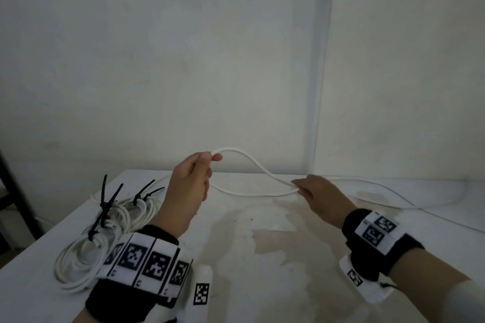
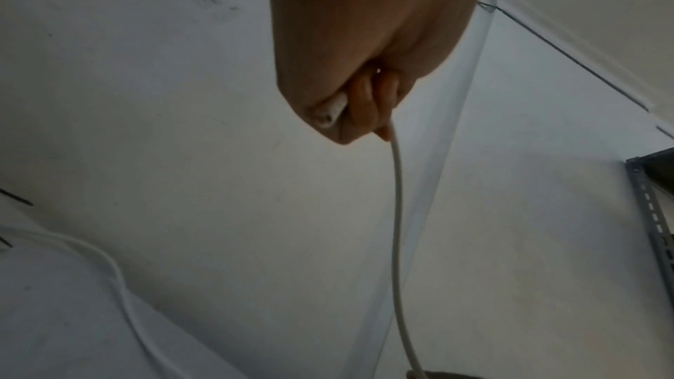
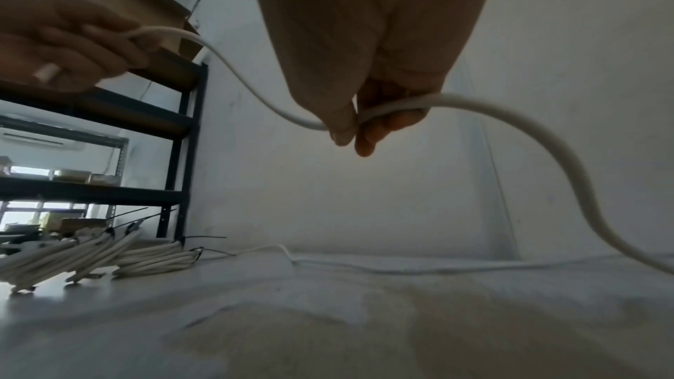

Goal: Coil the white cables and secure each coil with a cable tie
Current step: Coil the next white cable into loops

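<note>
A loose white cable arcs in the air between my two hands above the white table. My left hand is raised and grips the cable near its cut end, fingers curled round it. Lower and to the right, my right hand pinches the same cable between thumb and fingers. Beyond the right hand the cable trails along the table's back edge. Several white coils bound with black cable ties lie at the table's left.
White walls meet in a corner behind the table. A dark metal shelf rack with cardboard boxes stands to the left of the table. The table's middle shows a worn brownish patch.
</note>
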The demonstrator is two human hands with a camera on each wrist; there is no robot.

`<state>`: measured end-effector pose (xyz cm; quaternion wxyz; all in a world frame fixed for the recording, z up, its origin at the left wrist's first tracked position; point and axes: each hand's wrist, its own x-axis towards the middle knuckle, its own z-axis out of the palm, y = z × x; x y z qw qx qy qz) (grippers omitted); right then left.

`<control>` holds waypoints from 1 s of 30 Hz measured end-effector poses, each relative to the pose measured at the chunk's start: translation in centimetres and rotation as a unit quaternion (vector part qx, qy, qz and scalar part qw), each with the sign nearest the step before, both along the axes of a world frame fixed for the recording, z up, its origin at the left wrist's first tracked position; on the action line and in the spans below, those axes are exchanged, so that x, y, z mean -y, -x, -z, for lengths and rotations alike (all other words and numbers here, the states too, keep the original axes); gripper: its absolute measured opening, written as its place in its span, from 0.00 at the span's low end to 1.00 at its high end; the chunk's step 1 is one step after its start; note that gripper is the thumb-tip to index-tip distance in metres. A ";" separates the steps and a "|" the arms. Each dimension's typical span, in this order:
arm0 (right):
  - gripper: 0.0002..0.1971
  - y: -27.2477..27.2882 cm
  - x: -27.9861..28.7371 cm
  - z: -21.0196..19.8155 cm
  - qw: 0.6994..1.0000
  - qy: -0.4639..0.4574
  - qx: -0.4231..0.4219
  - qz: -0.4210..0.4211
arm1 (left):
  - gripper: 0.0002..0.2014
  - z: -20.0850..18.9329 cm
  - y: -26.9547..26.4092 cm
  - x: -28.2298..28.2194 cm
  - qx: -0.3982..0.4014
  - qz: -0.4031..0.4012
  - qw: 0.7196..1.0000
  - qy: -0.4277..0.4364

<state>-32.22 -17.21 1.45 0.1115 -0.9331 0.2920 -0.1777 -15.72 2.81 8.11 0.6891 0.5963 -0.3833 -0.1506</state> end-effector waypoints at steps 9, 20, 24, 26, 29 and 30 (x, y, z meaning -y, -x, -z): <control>0.13 3.3 -1.1 1.8 0.994 0.080 0.044 -0.057 | 0.14 0.8 0.3 0.4 0.013 -0.054 0.998 -0.039; 0.03 4.8 -3.0 0.7 0.954 0.271 0.096 -0.085 | 0.13 0.5 4.5 3.6 0.143 -0.004 0.985 -0.097; 0.08 5.1 -3.1 0.0 0.952 0.260 0.126 -0.097 | 0.15 0.5 5.7 4.4 0.140 0.009 0.986 -0.088; 0.11 5.1 -3.2 -0.5 0.954 0.251 0.127 -0.104 | 0.15 0.4 6.2 4.5 0.152 0.006 0.985 -0.084; 0.06 5.3 -4.2 -1.5 0.952 0.248 0.127 -0.131 | 0.13 0.3 6.7 4.3 0.188 0.001 0.978 -0.088; 0.07 5.4 -4.7 -1.8 0.950 0.241 0.134 -0.146 | 0.13 0.3 6.7 4.2 0.198 0.002 0.976 -0.090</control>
